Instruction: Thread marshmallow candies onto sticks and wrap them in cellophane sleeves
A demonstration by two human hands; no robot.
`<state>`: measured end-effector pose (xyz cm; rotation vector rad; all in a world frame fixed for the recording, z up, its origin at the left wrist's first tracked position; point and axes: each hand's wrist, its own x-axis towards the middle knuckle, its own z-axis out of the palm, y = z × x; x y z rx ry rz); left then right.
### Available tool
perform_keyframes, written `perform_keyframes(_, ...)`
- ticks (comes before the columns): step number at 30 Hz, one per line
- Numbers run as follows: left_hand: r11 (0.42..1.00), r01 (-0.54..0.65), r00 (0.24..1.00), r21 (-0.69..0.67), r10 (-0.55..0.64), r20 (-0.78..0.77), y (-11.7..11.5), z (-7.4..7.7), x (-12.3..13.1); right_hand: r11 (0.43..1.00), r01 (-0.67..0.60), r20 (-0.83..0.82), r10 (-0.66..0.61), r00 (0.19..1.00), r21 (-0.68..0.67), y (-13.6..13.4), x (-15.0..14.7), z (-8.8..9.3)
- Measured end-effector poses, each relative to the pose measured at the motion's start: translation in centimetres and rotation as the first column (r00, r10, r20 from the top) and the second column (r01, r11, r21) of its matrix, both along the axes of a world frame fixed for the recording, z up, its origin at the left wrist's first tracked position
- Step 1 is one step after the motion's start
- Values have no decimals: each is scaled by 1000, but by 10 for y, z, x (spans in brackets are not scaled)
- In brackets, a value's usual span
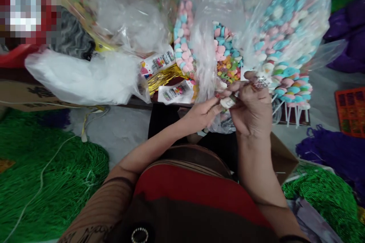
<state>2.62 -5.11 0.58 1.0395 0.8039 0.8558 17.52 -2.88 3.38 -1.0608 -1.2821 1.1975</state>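
Observation:
My left hand [203, 114] is closed, its thumb and fingertips pinched at a small whitish piece [227, 102], perhaps a candy. Right beside it, my right hand [252, 108] is curled closed with its fingertips meeting the left ones; what it grips is hidden. A patterned pale bit [261, 82] shows at the top of the right hand. Just beyond the hands, an open clear plastic bag [203, 64] has pink, blue and white candies [221, 47] and small multicoloured ring candies [228, 69] in it. Right of my right hand are candy skewers [292, 87] on white sticks.
Large clear bags of candies [285, 19] stand at the back. White plastic bags [85, 78], printed labels [178, 91] and gold tinsel [165, 78] lie left. Green strands [57, 174] cover the left floor; an orange crate [350, 112] and purple strands [327, 150] are right.

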Motion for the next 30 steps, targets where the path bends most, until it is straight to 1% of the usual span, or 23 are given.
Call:
perform_keyframes(1, 988, -104, 982, 115, 121, -147, 1, -2, -2, 999, 35, -2, -35, 999, -5, 2, -8, -3)
perform_keyframes(2, 960, -169, 938, 223, 227, -263, 1, -5, -4, 998, 66, 3, -66, 998, -6, 4, -16, -6)
perform_keyframes(3, 930, -203, 890, 307, 306, -338, 2, -8, -7, 996, 88, 14, -88, 996, -6, 6, -24, -8)
perform_keyframes(4, 906, -220, 856, 361, 357, -375, 2, -11, -11, 995, 99, 28, -98, 995, -6, 8, -31, -9)
perform_keyframes(5, 890, -232, 840, 392, 387, -380, 3, -13, -16, 995, 99, 46, -99, 994, -4, 10, -39, -10)
perform_keyframes(7, 866, -287, 838, 410, 434, -330, 5, -16, -29, 997, 79, 77, -80, 994, 15, 12, -53, -9)
perform_keyframes(9, 832, -390, 829, 394, 504, -243, 8, -17, -44, 997, 52, 95, -56, 994, 50, 12, -66, -8)
perform_keyframes(11, 798, -506, 801, 328, 576, -163, 13, -15, -59, 997, 9, 120, -18, 993, 77, 12, -77, -8)
perform_keyframes(12, 782, -560, 788, 273, 605, -118, 16, -13, -66, 997, -29, 142, 18, 990, 78, 12, -80, -8)
perform_keyframes(14, 750, -651, 755, 122, 656, -2, 21, -9, -78, 990, -123, 210, 105, 972, 71, 18, -85, -12)
perform_keyframes(16, 698, -716, 691, -28, 713, 114, 26, -5, -86, 979, -184, 321, 147, 936, 88, 32, -86, -19)
perform_keyframes(18, 647, -754, 624, -119, 760, 182, 28, -3, -91, 968, -205, 480, 112, 870, 146, 53, -88, -29)
perform_keyframes(19, 633, -761, 605, -141, 771, 200, 29, -2, -92, 961, -214, 570, 78, 818, 176, 64, -90, -35)
perform_keyframes(20, 629, -762, 596, -153, 774, 214, 28, -2, -93, 953, -242, 664, 61, 745, 184, 75, -93, -41)
perform_keyframes(22, 640, -752, 597, -158, 763, 248, 27, -3, -93, 946, -281, 823, 29, 567, 160, 91, -102, -50)
perform_keyframes(24, 657, -740, 605, -142, 744, 285, 25, -4, -94, 946, -302, 916, 11, 402, 121, 100, -113, -56)
perform_keyframes(25, 663, -736, 609, -135, 736, 298, 24, -4, -94, 947, -303, 940, 3, 342, 107, 101, -117, -57)
perform_keyframes(27, 676, -725, 618, -133, 724, 306, 24, -4, -96, 952, -291, 962, -12, 273, 94, 101, -124, -57)
perform_keyframes(29, 675, -721, 621, -156, 730, 286, 24, -2, -98, 955, -282, 967, -18, 253, 91, 100, -126, -56)
perform_keyframes(30, 669, -723, 618, -172, 737, 273, 24, -1, -99, 954, -286, 966, -13, 258, 89, 101, -125, -56)
